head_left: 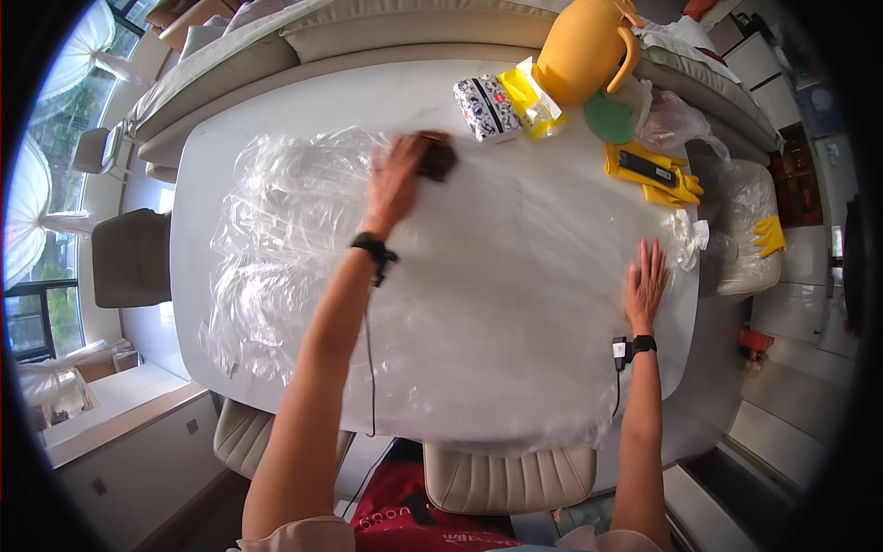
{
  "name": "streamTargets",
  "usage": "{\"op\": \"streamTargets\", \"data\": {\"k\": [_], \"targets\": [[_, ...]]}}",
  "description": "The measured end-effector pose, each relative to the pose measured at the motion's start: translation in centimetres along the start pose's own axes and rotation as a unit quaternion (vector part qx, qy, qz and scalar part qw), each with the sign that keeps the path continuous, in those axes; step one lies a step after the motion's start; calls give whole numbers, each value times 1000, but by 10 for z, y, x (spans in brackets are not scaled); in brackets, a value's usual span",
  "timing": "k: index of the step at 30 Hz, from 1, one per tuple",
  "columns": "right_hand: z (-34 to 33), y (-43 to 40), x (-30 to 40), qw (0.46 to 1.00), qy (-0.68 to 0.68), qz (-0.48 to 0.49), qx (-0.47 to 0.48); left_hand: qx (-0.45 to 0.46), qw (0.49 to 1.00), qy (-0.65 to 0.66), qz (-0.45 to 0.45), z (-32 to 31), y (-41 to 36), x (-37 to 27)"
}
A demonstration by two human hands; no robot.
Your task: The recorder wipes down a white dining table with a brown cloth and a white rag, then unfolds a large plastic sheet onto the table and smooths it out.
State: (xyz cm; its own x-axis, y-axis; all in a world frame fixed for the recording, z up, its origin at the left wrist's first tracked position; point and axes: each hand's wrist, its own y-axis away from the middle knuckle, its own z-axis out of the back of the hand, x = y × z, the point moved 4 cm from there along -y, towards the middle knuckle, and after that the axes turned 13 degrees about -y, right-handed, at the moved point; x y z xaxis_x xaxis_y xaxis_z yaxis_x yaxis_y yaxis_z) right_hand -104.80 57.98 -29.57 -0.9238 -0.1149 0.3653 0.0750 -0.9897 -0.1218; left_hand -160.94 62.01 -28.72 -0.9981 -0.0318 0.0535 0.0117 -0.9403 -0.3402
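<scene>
A clear plastic sheet [497,276] lies over the white table [200,159], smoother in the middle and bunched in wrinkles on the left. My left hand [397,179] reaches to the table's upper middle, its fingers on a dark brown cloth or pad [437,156], blurred by motion. On the right, my right hand [647,279] rests palm down with fingers apart, near the sheet's right part. Beyond its fingertips sits a crumpled white tissue or wrapper [688,238]. Each wrist wears a black band with a cable.
Along the far edge stand a patterned pack [486,107], a yellow packet [530,100] and an orange jug [583,52]. Yellow rubber gloves [666,193] lie under a black device [646,169]. Chairs [510,476] and a padded bench [414,34] surround the table.
</scene>
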Motion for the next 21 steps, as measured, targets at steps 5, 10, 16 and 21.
{"op": "streamTargets", "data": {"k": [5, 10, 16, 21], "targets": [[3, 5, -7, 1000, 3, 4, -4, 11, 985, -94, 146, -14, -6, 158], [-20, -4, 2, 999, 0, 32, -1, 53, 942, -164, 289, 25, 19, 303], [25, 13, -38, 996, 82, -18, 22, -157, 984, 59, 53, 118, 19, 124], [37, 24, 126, 990, -39, 133, -25, 163, 961, 217, -62, 190, 174, -94]]}}
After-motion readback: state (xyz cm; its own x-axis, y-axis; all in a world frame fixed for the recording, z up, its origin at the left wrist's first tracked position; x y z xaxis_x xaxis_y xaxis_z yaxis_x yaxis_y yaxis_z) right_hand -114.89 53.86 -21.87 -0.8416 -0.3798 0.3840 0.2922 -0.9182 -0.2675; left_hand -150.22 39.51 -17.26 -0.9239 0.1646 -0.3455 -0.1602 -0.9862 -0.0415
